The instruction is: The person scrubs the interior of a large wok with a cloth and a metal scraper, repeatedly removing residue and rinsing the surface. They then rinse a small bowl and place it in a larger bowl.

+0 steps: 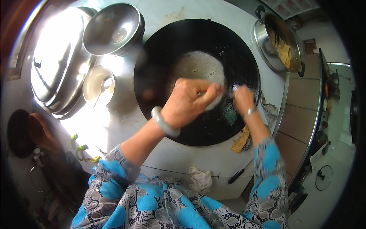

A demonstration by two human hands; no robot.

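Observation:
A large black wok (160, 48) is set in the counter before me, with cloudy, foamy liquid (200, 63) pooled at its bottom. My left hand (190, 100), with a pale bangle at the wrist, hovers over the liquid with its fingers curled into a fist. Nothing shows in it, though the palm is turned away. To its right, my right hand (243, 98) is also curled, blurred, above the wok's right side; whether it holds something is hidden. Just below that hand a green mesh scourer (231, 114) lies against the wok wall.
At left are stacked metal bowls (111, 31), a lidded steel pot (60, 57), a white bowl (91, 86) with a spoon and several green peppers (81, 151). A steel pot (266, 48) with food stands upper right. A yellow sponge (240, 140), knife (237, 176) and cloth (200, 179) lie nearer.

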